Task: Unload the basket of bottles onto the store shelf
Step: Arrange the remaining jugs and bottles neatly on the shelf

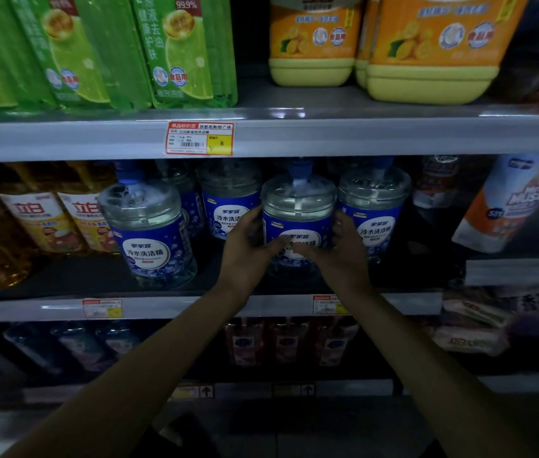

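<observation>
Fingers (pixel 252 223): both sets curl round the lower body of one clear blue-label bottle (pixel 297 206), thumbs nearly meeting across the label.
Left hand (pixel 248 249): grips the bottle's left flank.
Right hand (pixel 344 252): grips the right flank; neither hand sits nearer.
Bottle: upright, long axis vertical, blue cap uppermost, directly ahead of the fingers, at the front of the middle shelf (pixel 271 307). Whether its base touches the board cannot be told.
Neighbours: a matching left bottle (pixel 149 226) stands apart; a matching right bottle (pixel 373 209) stands just beside.
Judgement: placement nearly complete; letting go comes next.
Basket: not identifiable.
</observation>
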{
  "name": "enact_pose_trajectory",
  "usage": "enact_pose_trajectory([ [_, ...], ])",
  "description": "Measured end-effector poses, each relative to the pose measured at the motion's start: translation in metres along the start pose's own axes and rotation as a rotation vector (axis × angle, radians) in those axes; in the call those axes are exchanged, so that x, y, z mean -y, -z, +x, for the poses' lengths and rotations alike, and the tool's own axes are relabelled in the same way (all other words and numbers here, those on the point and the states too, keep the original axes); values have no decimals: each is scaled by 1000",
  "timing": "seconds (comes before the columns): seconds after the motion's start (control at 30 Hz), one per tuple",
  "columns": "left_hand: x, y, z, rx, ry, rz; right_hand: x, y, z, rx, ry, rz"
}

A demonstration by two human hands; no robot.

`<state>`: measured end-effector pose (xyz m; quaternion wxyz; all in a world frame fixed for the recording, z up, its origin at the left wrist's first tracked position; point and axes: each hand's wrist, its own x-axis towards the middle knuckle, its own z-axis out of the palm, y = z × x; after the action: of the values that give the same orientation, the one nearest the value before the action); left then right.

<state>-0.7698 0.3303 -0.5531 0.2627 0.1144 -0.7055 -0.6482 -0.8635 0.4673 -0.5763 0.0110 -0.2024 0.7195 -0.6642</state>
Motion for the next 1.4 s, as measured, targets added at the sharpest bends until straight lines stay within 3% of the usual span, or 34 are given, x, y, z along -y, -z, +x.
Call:
enact_pose_trajectory([
  [0.13,16,-5,-6,-127,181,-9,-2,-2,-13,-45,-124,-75],
  [0.3,23,-13,-6,-157,348,-87,0,-1,-22,34,-373,109],
  [0.63,17,-23,1,-252,472,-205,-2,-15,-8,39,-402,179],
  [0.97,17,-28,14,-218,478,-362,-11,-27,6,-6,-429,243],
  [1.4,31,-33,23,-149,391,-296,-10,-23,12,63,-444,256],
])
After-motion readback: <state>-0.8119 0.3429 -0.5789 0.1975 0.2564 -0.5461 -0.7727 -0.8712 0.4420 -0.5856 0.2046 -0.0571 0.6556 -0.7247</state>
